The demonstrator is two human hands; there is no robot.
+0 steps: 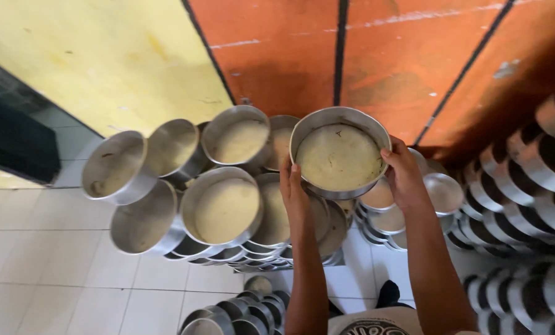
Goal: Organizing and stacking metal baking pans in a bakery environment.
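A round metal pan with pale dough inside is held up between my two hands. My left hand grips its left rim and my right hand grips its right rim. Below and to the left rise several tall stacks of the same metal pans, their top pans filled with pale dough. The held pan hovers above the stacks near the orange wall.
More pan stacks crowd the right side, and a low group of pans stands by my feet. An orange wall and a yellow wall rise behind. White floor tiles lie at the left.
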